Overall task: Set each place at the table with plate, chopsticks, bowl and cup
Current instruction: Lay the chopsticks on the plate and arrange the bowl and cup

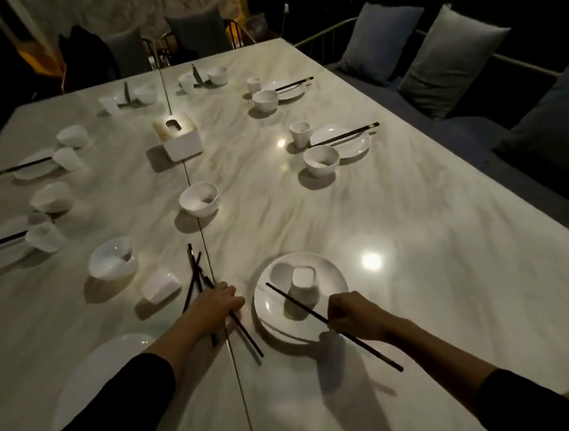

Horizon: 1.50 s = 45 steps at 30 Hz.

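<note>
Marble-look white tabletop (416,238), glossy w/ grey veining, split down the middle by a thin seam; round light glares on the surface.

Right hand (348,313) has fingers curled tight, pinching a thin black chopstick pair (305,311) mid-length. Sticks run diagonally, far tips over the round white plate (329,273) nearest the camera, near ends sticking out past the wrist toward the table edge. Whether it's one stick or two pressed together: can't tell. On that plate sits a small white cup (303,280), squarish mouth, upright; plate looks like a stack of two, lower rim showing at the near-left edge.

Left hand (215,307) is palm-down, fingers closed together over a loose bundle of black chopsticks (195,278) lying criss-crossed along the seam; some ends poke out toward the camera below the hand. Exact grip hidden under the knuckles.

Just left of the bundle: a white cup on its side (160,287), and beyond it a round white bowl (111,258). Another white bowl (199,199) sits on the seam farther up. A large smooth white plate (97,376) lies near-left, partly under the left forearm; dark sleeves on both arms.

Farther places along both sides & the far end already carry plate, bowl, cup, black sticks across the plate, e.g. right-side setting (340,140). White box-shaped tissue holder (180,140) mid-table. Grey cushions (451,59) on a bench at right.
</note>
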Tool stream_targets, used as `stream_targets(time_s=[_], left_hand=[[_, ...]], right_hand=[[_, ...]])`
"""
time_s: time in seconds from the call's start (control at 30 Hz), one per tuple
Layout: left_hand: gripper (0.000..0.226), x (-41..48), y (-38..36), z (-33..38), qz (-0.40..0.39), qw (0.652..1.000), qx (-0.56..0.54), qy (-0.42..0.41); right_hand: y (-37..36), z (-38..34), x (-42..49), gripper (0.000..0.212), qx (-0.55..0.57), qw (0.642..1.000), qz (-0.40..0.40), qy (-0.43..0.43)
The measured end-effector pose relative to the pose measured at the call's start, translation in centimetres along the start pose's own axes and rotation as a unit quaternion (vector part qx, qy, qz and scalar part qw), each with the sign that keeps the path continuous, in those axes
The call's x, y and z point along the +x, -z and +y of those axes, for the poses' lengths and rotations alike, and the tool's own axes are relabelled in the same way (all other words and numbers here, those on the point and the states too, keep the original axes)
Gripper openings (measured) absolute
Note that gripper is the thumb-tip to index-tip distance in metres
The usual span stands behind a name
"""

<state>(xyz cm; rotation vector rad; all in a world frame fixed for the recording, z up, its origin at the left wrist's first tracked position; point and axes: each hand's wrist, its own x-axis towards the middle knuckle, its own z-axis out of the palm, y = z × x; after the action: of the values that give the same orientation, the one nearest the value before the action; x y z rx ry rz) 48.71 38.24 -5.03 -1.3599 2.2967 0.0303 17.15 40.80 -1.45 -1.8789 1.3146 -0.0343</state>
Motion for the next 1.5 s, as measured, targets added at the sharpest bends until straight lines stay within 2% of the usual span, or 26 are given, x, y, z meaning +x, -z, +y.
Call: stream_targets(time_s=[0.13, 0.2, 0.23, 0.3, 0.37, 0.43, 0.5, 0.53, 0.6, 0.77, 0.9, 1.0, 1.03, 1.1, 1.13, 1.2, 1.27, 1.37, 1.43, 1.5], left_hand=[[0.020, 1.1, 2.5, -0.8, 0.037, 0.999, -0.018, 0.012], [0.018, 1.5, 4.9, -1.4, 0.104, 0.989, -0.098, 0.033], [0.017, 1.4, 6.1, -1.6, 0.159, 0.973, -0.159, 0.051], [0.012, 1.0, 8.5, -1.3, 0.277, 0.906, -0.308, 0.092], [0.004, 1.2, 10.5, -0.5, 0.328, 0.833, -0.425, 0.135], [0.003, 2.0, 11.8, 0.5, 0.293, 0.767, -0.543, 0.178], [0.005, 2.8, 11.7, 2.2, 0.204, 0.696, -0.650, 0.228], [0.006, 3.0, 11.2, 3.3, 0.158, 0.678, -0.671, 0.257], [0.005, 3.4, 9.3, 5.7, 0.105, 0.668, -0.674, 0.296], [0.009, 4.6, 5.9, 9.5, 0.106, 0.699, -0.608, 0.362], [0.010, 5.2, 5.4, 9.8, 0.101, 0.669, -0.626, 0.388], [0.017, 5.3, 5.2, 9.7, 0.121, 0.646, -0.638, 0.402], [0.022, 5.3, 5.0, 9.6, 0.140, 0.652, -0.625, 0.406], [0.032, 5.0, 4.3, 9.1, 0.179, 0.690, -0.560, 0.422], [0.035, 4.8, 3.8, 9.0, 0.186, 0.711, -0.526, 0.429], [0.040, 4.3, 3.1, 9.0, 0.157, 0.730, -0.493, 0.447], [0.046, 4.0, 2.4, 9.2, 0.103, 0.723, -0.506, 0.459], [0.048, 3.6, 2.0, 10.0, 0.068, 0.688, -0.558, 0.458], [0.043, 3.5, 2.0, 10.3, 0.078, 0.660, -0.581, 0.470], [0.039, 3.5, 2.1, 10.4, 0.087, 0.645, -0.595, 0.472]], right_hand=[[2.0, 0.6, 0.6, 0.013, 0.124, 0.989, 0.059, -0.054], [2.6, 0.5, 1.0, 0.013, 0.186, 0.974, 0.095, -0.087], [2.8, 0.3, 1.3, 0.013, 0.206, 0.967, 0.108, -0.102], [3.0, 0.0, 2.0, 0.016, 0.215, 0.961, 0.120, -0.126], [2.7, -0.3, 2.9, 0.016, 0.211, 0.956, 0.132, -0.154], [2.0, -0.5, 3.8, 0.009, 0.207, 0.949, 0.156, -0.177], [1.2, -0.6, 4.6, 0.017, 0.194, 0.946, 0.175, -0.190], [0.9, -0.6, 4.8, 0.019, 0.184, 0.947, 0.180, -0.192], [0.2, -0.6, 5.2, 0.017, 0.160, 0.952, 0.179, -0.192], [0.1, 0.6, 6.5, 0.021, 0.092, 0.971, 0.141, -0.169], [1.8, 1.1, 7.3, 0.023, 0.032, 0.987, 0.088, -0.127], [3.5, 0.1, 8.4, 0.040, -0.040, 0.994, 0.094, -0.028], [3.8, -0.6, 8.9, 0.047, -0.060, 0.995, 0.082, 0.010], [3.9, -2.4, 9.9, 0.064, -0.138, 0.988, 0.013, 0.071], [3.7, -3.1, 10.3, 0.073, -0.204, 0.975, -0.021, 0.088], [2.9, -4.2, 10.7, 0.086, -0.329, 0.937, -0.055, 0.108], [2.0, -4.8, 10.9, 0.076, -0.404, 0.904, -0.047, 0.132], [1.2, -5.0, 11.4, 0.050, -0.460, 0.872, -0.040, 0.163], [1.9, -5.1, 11.9, 0.044, -0.437, 0.881, -0.061, 0.172], [3.3, -5.2, 12.3, 0.044, -0.361, 0.916, -0.095, 0.149]])
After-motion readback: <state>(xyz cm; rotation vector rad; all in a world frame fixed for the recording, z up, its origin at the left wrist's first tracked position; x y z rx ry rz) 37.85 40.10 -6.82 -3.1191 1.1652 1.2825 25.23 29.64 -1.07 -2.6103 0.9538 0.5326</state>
